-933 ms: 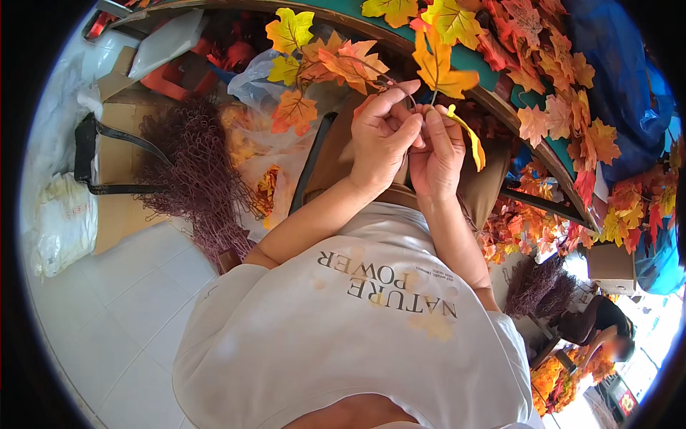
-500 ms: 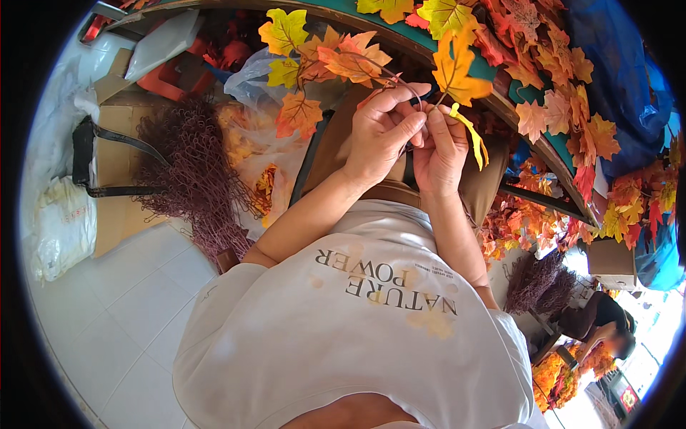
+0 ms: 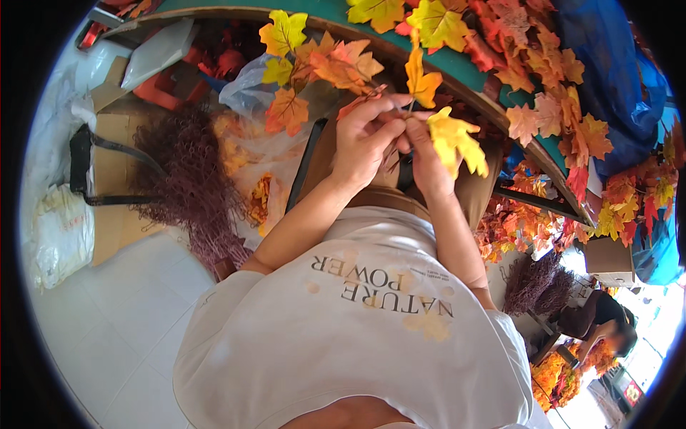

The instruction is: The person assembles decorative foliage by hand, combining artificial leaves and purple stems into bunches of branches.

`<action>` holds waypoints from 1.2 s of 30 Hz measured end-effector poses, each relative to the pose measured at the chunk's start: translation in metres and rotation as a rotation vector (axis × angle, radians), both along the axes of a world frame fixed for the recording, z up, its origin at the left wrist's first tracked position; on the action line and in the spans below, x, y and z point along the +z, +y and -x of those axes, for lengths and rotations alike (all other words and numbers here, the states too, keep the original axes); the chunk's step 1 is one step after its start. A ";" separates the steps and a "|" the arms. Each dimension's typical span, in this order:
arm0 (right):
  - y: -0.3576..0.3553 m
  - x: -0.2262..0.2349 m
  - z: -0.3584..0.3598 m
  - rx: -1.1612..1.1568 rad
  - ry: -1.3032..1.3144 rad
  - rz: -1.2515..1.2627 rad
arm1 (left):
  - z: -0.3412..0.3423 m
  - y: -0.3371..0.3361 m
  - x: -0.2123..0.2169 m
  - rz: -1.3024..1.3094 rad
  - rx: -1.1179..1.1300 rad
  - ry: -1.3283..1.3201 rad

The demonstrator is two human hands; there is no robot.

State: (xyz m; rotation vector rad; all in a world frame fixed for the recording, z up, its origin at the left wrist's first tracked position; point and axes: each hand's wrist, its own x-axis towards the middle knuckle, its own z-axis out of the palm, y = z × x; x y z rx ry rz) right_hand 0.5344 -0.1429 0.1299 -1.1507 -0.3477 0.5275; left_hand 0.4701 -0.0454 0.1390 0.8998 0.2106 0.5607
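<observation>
My left hand (image 3: 357, 150) is closed on the thin brown stem of an artificial maple-leaf garland, whose orange and yellow leaves (image 3: 341, 63) spread out above and left of it. Close beside it, fingertips nearly touching, my right hand (image 3: 432, 170) pinches a thin leaf stem against the garland. A yellow maple leaf (image 3: 451, 137) hangs over the right fingers, facing up. Just above both hands, an orange-yellow leaf (image 3: 421, 80) stands up, partly turned edge-on. My fingers hide where the stems meet.
A green-topped table (image 3: 493, 79) with a wooden edge curves beyond my hands, bearing heaps of maple leaves (image 3: 547, 53). Bundles of purplish-brown vine stems (image 3: 187, 171) lie at left near a cardboard box (image 3: 114, 161) and clear plastic bags. Another person (image 3: 604, 322) works at far right.
Both hands have shifted slightly left. The yellow leaf at the right hand has turned from edge-on to face-up, and the orange-yellow leaf above has moved left and turned narrower.
</observation>
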 end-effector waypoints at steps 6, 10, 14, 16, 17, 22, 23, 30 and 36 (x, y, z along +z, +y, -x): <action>-0.012 -0.022 -0.020 0.248 -0.338 0.040 | 0.002 0.004 -0.010 -0.024 0.077 0.172; -0.008 -0.017 -0.014 0.444 0.391 -0.538 | -0.004 0.002 -0.009 -0.165 0.247 0.158; -0.011 -0.010 0.003 0.108 -0.670 0.307 | -0.005 0.020 -0.027 0.340 0.222 0.032; -0.016 -0.002 0.003 0.111 -1.097 0.551 | -0.005 0.023 -0.035 0.368 0.236 0.087; -0.016 -0.001 0.001 0.103 -1.098 0.546 | -0.003 0.021 -0.039 0.355 0.069 0.097; -0.024 0.018 -0.014 -0.175 -1.177 0.599 | -0.006 -0.008 -0.025 0.532 -0.153 0.232; -0.031 0.018 -0.026 -0.285 -1.342 0.471 | -0.005 -0.007 -0.023 0.533 -0.149 0.233; -0.060 0.048 -0.109 -0.679 -1.353 1.252 | -0.004 0.005 -0.022 0.393 -0.129 0.083; -0.053 0.056 -0.119 -0.717 -1.169 1.441 | -0.003 0.001 -0.005 0.326 -0.488 -0.170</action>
